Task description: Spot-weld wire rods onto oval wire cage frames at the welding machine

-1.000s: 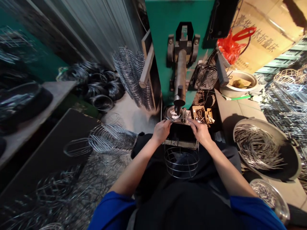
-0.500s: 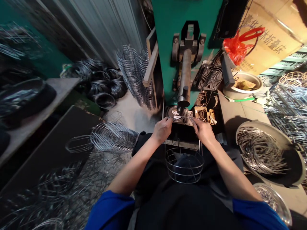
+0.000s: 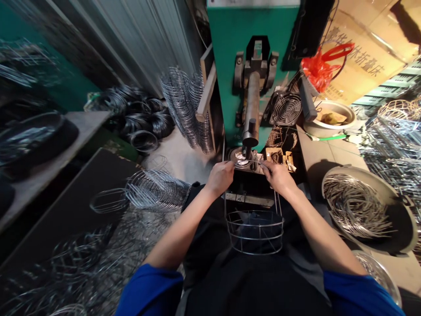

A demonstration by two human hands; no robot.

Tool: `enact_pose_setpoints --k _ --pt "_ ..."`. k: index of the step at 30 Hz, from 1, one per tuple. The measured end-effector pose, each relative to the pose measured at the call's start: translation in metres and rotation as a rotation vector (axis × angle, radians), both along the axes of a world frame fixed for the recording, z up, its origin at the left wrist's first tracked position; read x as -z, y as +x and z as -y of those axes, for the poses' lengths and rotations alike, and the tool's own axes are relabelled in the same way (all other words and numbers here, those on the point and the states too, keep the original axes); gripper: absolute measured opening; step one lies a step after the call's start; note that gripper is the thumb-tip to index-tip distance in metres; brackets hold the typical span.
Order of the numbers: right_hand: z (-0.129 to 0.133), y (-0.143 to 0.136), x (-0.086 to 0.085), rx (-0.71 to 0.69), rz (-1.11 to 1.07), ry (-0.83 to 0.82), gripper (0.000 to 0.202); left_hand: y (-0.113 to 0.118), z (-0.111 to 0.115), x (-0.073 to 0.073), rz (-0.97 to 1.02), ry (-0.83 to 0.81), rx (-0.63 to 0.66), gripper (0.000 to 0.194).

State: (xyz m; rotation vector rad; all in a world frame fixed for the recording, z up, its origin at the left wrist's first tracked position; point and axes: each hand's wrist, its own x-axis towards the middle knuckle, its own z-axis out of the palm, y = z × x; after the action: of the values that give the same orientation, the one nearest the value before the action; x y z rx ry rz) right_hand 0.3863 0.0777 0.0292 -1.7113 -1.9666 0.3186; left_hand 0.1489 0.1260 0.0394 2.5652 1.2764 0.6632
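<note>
With twelve straight ahead of the lap, a bundle of bare silver wire frames (image 3: 158, 191) lies at about ten o'clock, nearest the left hand (image 3: 221, 179), whose fingertips are pinched together on a thin silver wire (image 3: 245, 163). The round, open-sided silver wire basket (image 3: 256, 238) hangs at the dial's centre, its uprights rising toward both hands; whether it joins the thin wire is unclear. It should be light, stiff along the hoops but springy in the long uprights, smooth enough to slip, and easiest to hold by uprights or rim. At twelve, a green metal machine with a grey cylindrical arm (image 3: 252, 103) stands over the thin wire; lettering low on its front is too small to read. The right hand (image 3: 279, 177) pinches the wire's other end. Between one and two, a tan cardboard carton (image 3: 381, 39) carries dark Chinese characters ending "折叠床" (folding bed), the others partly hidden. At three, a wide grey basin (image 3: 399, 232) holds loose wire pieces.
</note>
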Motion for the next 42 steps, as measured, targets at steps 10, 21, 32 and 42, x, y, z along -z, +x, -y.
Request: enact_pose_setpoints --k 10,21,32,42 --pt "-0.003 -0.005 -0.010 0.013 0.039 -0.018 0.031 -0.001 -0.005 0.002 0.030 -0.001 -0.007 0.024" --pt "-0.006 -0.003 -0.007 -0.004 0.001 -0.026 0.028 0.000 -0.006 0.003 0.053 0.005 0.004 0.025" --pt "-0.003 -0.005 -0.005 0.003 -0.031 0.013 0.032 0.000 -0.001 0.007 0.021 0.023 -0.030 0.024" --pt "-0.007 -0.005 0.000 0.010 -0.161 0.027 0.030 -0.001 -0.001 0.014 0.058 0.048 -0.037 0.021"
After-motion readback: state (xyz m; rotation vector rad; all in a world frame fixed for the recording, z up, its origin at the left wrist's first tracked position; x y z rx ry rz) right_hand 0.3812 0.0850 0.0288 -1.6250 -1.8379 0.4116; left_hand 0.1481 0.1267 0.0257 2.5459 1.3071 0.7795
